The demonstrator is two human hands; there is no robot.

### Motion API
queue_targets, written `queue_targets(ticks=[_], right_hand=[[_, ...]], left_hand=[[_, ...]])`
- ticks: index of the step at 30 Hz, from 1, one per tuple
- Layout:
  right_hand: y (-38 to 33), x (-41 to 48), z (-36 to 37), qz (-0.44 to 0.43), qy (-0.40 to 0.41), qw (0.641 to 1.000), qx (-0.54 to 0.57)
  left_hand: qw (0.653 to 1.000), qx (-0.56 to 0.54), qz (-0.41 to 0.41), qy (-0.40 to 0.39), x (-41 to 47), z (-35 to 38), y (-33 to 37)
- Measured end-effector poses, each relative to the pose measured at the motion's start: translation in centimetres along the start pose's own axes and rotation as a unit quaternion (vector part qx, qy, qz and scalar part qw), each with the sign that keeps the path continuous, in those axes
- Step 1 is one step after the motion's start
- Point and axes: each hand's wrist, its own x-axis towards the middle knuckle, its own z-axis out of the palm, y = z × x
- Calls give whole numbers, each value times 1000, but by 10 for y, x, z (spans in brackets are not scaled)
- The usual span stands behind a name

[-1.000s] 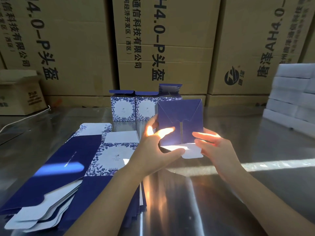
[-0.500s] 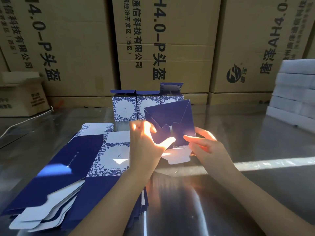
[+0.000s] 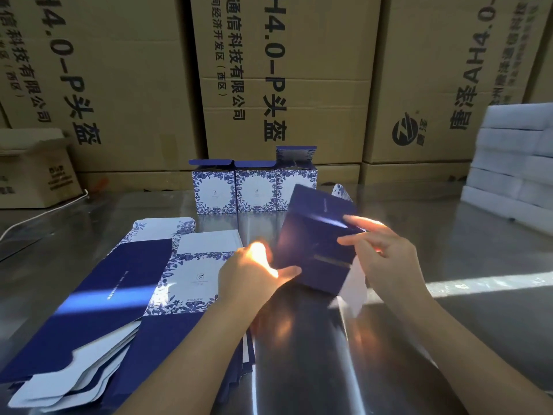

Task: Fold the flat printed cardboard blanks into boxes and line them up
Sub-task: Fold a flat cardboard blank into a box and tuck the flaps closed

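Box, dark blue (white flap hanging), gripped tilted by left hand and right hand.

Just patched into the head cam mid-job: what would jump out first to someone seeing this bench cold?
Centre frame, the left hand and right hand hold a dark blue half-folded box tilted above the shiny metal table, with a glare of sunlight on the left hand. Behind it three folded boxes stand in a row against huge brown cartons. Flat blanks are stacked at lower left.
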Motion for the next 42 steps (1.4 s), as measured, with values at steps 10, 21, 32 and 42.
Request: queue_targets(ticks=[10,21,32,42], right_hand=[[-3,-2,4,-37,-37,999,0],[-6,-4,-1,-67,-45,995,55],[-11,-5,-4,-84,-65,994,28],[-8,5,-11,-33,-95,995,21]], left_hand=[[987,-75,115,78,0,-8,7],[943,-212,254,20,-6,-23,11],[932,-214,281,81,-6,-29,14],[938,-232,241,92,-6,-25,20]])
